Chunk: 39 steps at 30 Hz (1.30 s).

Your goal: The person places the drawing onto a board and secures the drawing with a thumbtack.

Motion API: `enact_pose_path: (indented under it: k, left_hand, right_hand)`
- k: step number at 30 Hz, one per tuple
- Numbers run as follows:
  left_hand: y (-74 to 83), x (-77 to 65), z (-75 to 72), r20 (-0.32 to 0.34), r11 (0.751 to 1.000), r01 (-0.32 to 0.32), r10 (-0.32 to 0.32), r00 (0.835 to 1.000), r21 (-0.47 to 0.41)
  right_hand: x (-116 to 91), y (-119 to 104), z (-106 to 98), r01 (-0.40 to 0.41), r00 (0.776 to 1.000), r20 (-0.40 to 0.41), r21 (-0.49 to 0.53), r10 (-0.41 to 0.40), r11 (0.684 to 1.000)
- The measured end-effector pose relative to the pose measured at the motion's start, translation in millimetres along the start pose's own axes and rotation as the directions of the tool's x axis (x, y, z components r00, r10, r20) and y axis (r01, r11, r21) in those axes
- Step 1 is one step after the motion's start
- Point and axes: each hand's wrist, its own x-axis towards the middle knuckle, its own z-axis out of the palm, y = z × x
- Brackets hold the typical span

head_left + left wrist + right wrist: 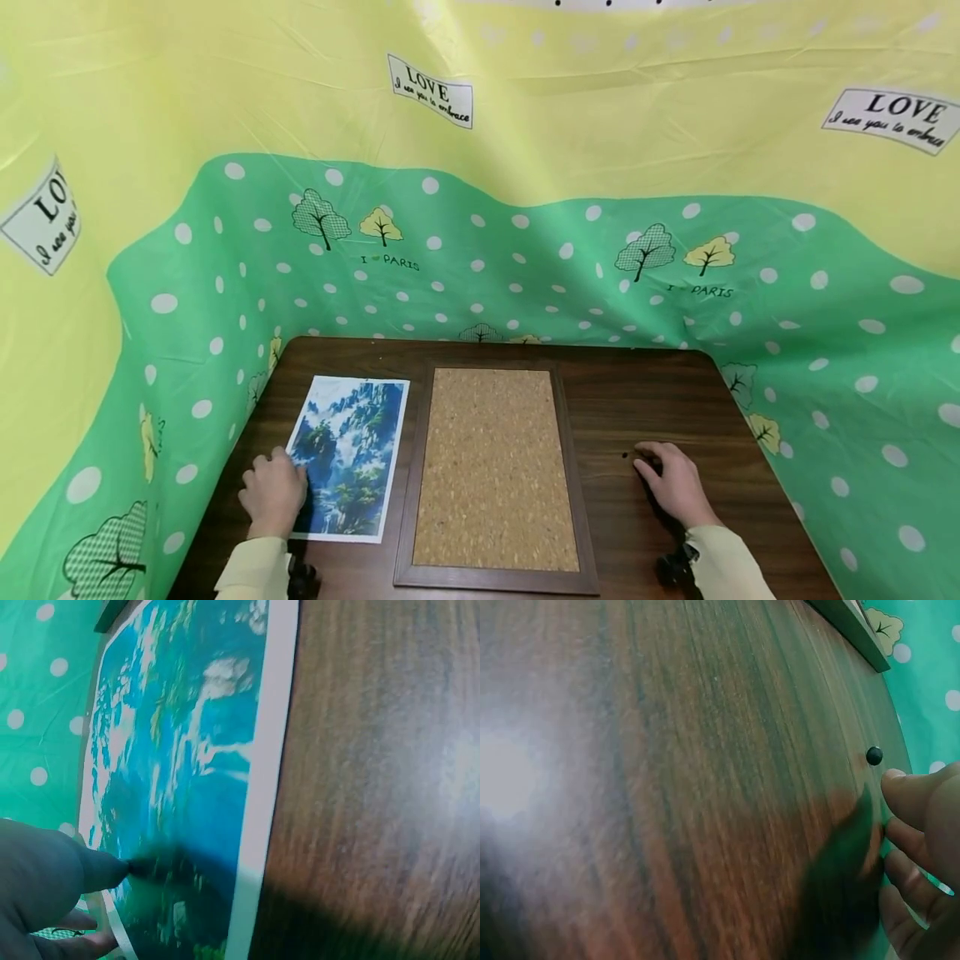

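Note:
A printed landscape picture (348, 458) in blue and green with a white border lies flat on the table. At its left edge rests my left hand (273, 492), the thumb (101, 870) over the paper and the other fingers beside the edge. Right of the picture lies a cork board (495, 475) in a dark brown frame. My right hand (675, 483) rests on the table, fingers loosely bent and holding nothing. Just off its thumb tip sits a small black round thing (874, 756), too small to identify surely.
The dark wood-grain table (615, 392) carries everything. A yellow and green curtain (517, 250) with white dots and printed trees surrounds its back and sides. Dark wrist cameras (302, 575) are strapped near both cuffs.

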Motion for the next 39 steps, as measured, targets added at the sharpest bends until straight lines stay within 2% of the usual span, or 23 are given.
enact_pose_path:
  k: [3, 9, 14, 18, 33, 39]
  left_hand:
    - [-1.7, 1.3, -3.7, 0.014, 0.999, 0.016, -0.015, 1.0, -0.029]
    - [-4.7, 1.4, -11.7, 0.085, 0.992, 0.07, -0.062, 0.994, -0.103]
    - [-14.4, 2.6, -16.3, 0.146, 0.984, 0.089, -0.066, 0.987, -0.154]
    - [-19.5, 3.8, -20.4, 0.17, 0.977, 0.108, -0.076, 0.983, -0.184]
    - [-39.6, 4.0, -27.0, 0.09, 0.971, 0.047, -0.027, 0.996, -0.235]
    - [-37.5, 3.9, -32.3, 0.09, 0.959, 0.069, -0.046, 0.995, -0.274]
  right_hand:
    - [4, -2, 3, 0.017, 1.0, -0.009, 0.008, -0.017, 1.0]
    - [9, -4, 9, 0.056, 0.997, -0.052, 0.009, -0.056, 0.998]
    - [11, -3, 10, 0.08, 0.994, -0.073, 0.012, -0.079, 0.997]
    - [12, -3, 11, 0.088, 0.993, -0.081, 0.008, -0.087, 0.996]
    - [11, -4, 14, 0.067, 0.995, -0.07, 0.023, -0.065, 0.998]
    - [10, -5, 15, 0.068, 0.994, -0.082, 0.022, -0.066, 0.997]
